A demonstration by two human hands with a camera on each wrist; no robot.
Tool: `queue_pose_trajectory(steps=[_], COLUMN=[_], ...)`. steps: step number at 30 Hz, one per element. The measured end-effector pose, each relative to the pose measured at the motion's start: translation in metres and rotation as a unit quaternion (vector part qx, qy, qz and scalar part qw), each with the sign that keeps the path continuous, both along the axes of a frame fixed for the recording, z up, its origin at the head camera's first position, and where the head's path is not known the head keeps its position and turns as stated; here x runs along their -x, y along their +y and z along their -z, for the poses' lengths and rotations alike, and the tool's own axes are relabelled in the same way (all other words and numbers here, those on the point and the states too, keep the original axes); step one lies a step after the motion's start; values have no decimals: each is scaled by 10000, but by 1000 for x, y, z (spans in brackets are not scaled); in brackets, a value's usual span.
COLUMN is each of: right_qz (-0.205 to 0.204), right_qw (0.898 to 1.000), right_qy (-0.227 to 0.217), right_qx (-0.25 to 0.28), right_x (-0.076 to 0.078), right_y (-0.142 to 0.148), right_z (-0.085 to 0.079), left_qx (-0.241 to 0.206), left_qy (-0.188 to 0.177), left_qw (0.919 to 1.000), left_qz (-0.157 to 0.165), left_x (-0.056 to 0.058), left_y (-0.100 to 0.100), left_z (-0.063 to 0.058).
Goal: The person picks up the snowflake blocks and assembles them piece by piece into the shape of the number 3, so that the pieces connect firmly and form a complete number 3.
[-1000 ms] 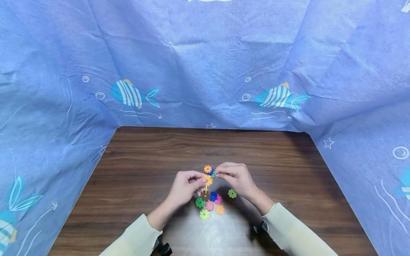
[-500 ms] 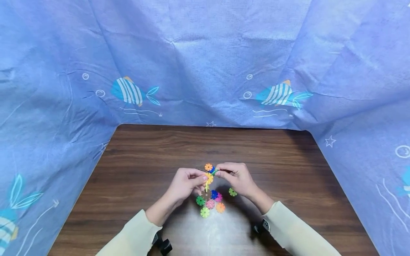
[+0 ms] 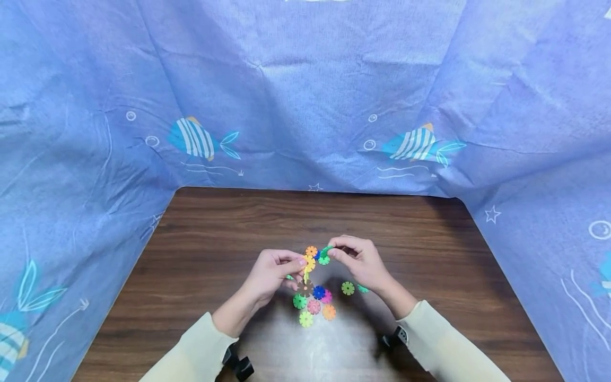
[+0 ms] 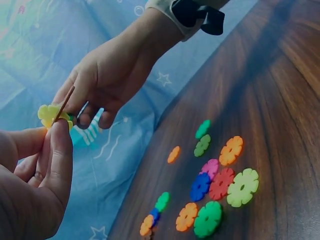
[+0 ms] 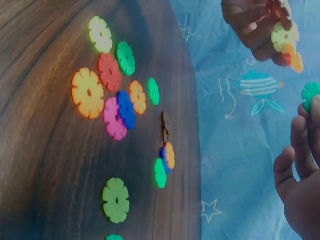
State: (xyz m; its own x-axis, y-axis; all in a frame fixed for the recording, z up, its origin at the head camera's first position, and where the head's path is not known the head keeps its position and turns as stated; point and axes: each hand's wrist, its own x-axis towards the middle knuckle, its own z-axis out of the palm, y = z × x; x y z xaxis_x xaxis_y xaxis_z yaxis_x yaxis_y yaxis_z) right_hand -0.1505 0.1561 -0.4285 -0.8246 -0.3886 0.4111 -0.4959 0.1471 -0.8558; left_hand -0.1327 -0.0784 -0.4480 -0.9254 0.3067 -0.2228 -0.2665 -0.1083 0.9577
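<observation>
My left hand (image 3: 277,273) pinches a short chain of flower-shaped plastic discs between thumb and fingers. The chain joins a yellow-orange disc (image 3: 309,263), a yellow-green disc (image 5: 285,36) and a brown disc (image 5: 280,11). To its right, my right hand (image 3: 355,260) pinches a single green disc (image 5: 311,92) by its edge. A gap separates this disc from the chain in the right wrist view. Both hands are raised above the table, with the loose discs beneath them.
Below the hands lie several loose discs, among them a blue one (image 3: 319,292), an orange one (image 3: 329,312) and a yellow-green one (image 3: 306,319). An olive-green disc (image 3: 348,288) lies to their right. Blue fish-print cloth (image 3: 305,106) surrounds the wooden table (image 3: 215,217).
My right hand has drawn the green disc slightly up and to the right, away from the chain. Another green disc on the table has come into view under it. My left hand keeps its pinch.
</observation>
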Motion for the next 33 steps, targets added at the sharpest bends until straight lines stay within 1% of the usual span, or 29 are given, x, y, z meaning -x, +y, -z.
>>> queue_pose_trajectory(steps=[3,7,10,15,20,22,26,30,33], right_qz=[-166,-255,-265,-299,-523,-624,-691,-622,-517], right_qw=[9998,9989,9980,9952,9894,9880,9889,9888,9896], right_qy=[59,344,524,900,1347,1404,1315,1356,1341], right_qx=[-33,-167,-224,-235,-155,-124,-32,-35,-115], right_x=[1,0,3,11,12,12,12,11,9], right_y=[-1,-3,-2,0,0,0,-2,-5,-7], right_z=[-2,-4,3,22,28,29,32,36,34], left_qx=[38,64,101,234,299,270,185,220,265], left_qy=[69,64,69,173,249,226,168,134,136], left_qw=[9999,9998,9997,9994,9990,9992,9995,9996,9996], left_qz=[66,188,223,203,197,212,200,107,31], left_x=[2,3,2,1,-1,-2,-4,-7,-8], left_y=[0,2,3,3,5,5,6,7,7], left_z=[-2,-4,-5,-6,-7,-6,-2,-2,-3])
